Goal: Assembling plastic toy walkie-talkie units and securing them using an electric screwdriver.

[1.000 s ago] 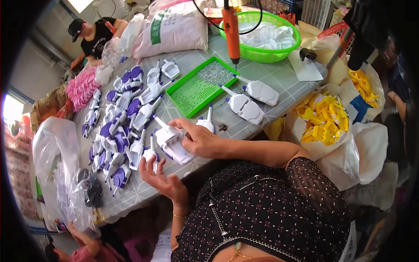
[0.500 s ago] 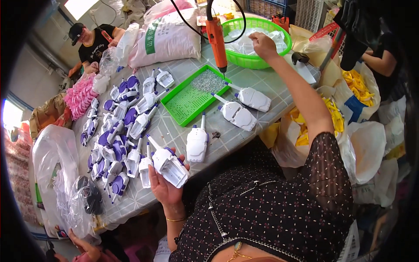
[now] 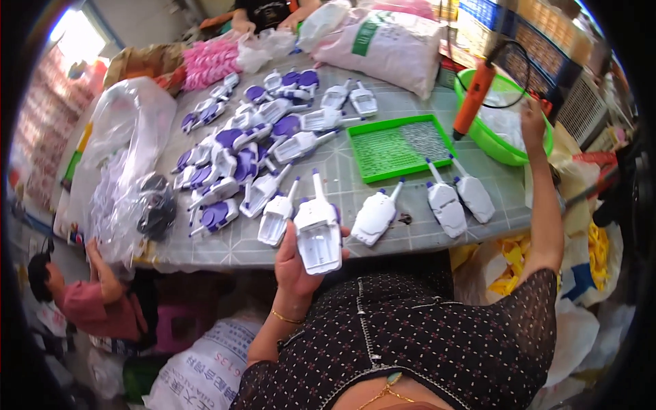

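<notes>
My left hand [image 3: 295, 263] grips a white toy walkie-talkie shell [image 3: 319, 242] with a stubby antenna, its hollow compartment facing up. My right hand [image 3: 533, 128] reaches to the green basket [image 3: 497, 147] of clear and white plastic pieces [image 3: 502, 113]; its fingers look curled together, and what they hold, if anything, is hidden. Just left of the held shell another open shell [image 3: 275, 220] lies on the table. To its right rest three closed white walkie-talkies [image 3: 377, 216]. Many white and purple shells [image 3: 246, 160] are heaped farther left.
An orange electric screwdriver [image 3: 474, 102] hangs beside the basket, above a green tray [image 3: 362, 171] of small screws. A stuffed sack [image 3: 389, 51] lies at the back and a clear plastic bag [image 3: 147, 109] at the left. Co-workers sit across the table and at lower left [image 3: 99, 297].
My view has swung to the right, so the table things appear shifted. The left hand still holds the shell, its hollow now more toward me. My right hand remains at the basket.
</notes>
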`<state>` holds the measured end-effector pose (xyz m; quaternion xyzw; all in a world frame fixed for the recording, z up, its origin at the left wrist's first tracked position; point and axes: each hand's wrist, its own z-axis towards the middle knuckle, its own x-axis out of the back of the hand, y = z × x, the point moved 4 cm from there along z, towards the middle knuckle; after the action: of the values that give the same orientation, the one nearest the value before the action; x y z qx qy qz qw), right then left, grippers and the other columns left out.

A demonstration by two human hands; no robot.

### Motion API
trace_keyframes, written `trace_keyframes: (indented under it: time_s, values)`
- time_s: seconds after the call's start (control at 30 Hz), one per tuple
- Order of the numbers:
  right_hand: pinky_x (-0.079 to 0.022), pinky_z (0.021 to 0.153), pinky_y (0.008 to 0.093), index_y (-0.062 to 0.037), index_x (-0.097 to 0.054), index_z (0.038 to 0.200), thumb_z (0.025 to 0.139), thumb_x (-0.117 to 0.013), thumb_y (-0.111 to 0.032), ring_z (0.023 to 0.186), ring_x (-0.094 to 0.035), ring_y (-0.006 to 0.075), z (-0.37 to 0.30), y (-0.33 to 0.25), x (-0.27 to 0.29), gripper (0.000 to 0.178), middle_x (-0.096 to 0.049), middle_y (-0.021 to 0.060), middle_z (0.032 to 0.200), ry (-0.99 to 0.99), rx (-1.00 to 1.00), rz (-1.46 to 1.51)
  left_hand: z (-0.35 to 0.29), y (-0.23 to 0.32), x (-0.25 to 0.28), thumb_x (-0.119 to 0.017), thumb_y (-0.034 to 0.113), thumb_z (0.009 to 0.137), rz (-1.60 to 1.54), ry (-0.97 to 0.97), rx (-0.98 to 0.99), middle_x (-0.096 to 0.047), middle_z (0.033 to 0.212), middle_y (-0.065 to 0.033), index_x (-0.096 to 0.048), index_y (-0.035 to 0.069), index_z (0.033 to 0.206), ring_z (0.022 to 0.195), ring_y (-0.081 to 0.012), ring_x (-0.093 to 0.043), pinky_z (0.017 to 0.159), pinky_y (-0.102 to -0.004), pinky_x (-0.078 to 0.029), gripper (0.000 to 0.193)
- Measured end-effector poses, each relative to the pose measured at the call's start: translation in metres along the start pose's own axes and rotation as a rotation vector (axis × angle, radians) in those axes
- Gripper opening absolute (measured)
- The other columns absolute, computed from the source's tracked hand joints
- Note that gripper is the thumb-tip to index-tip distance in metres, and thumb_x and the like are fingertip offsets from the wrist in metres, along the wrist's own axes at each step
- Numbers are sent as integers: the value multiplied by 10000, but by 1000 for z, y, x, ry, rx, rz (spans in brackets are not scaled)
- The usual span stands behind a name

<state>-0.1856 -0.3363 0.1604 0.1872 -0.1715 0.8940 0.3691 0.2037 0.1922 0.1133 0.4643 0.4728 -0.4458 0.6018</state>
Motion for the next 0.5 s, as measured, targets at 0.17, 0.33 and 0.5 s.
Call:
trace_keyframes:
  time_s: [0.17, 0.33, 0.5]
  values:
    - [-528, 805, 293, -6, -550, 1239, 989, -600, -55, 924, -650, 158, -66, -183, 71, 260, -663, 88, 1069, -43, -439, 720, 30, -20, 15, -398, 529, 1054, -36, 55, 134, -404, 1532, -264, -331, 67, 1554, 1310, -484, -509, 1017, -631, -503, 684]
    - [-541, 905, 371, -20, -535, 1179, 940, -585, 67, 1018, -648, 255, -96, -361, 74, 259, -647, 195, 1155, -138, 59, 1096, 42, -48, 6, -403, 528, 1056, 194, 112, 240, -534, 1435, -187, -384, 57, 1511, 1280, -381, -565, 1047, -562, -488, 655]
    - [-544, 941, 399, 9, -598, 1159, 813, -624, 112, 1127, -659, 370, -120, -426, 76, 362, -638, 256, 1251, -425, 497, 1005, 29, -41, 10, -425, 508, 1057, 118, 200, 192, -546, 1429, -156, -369, 71, 1518, 1279, -342, -572, 1053, -561, -482, 637]
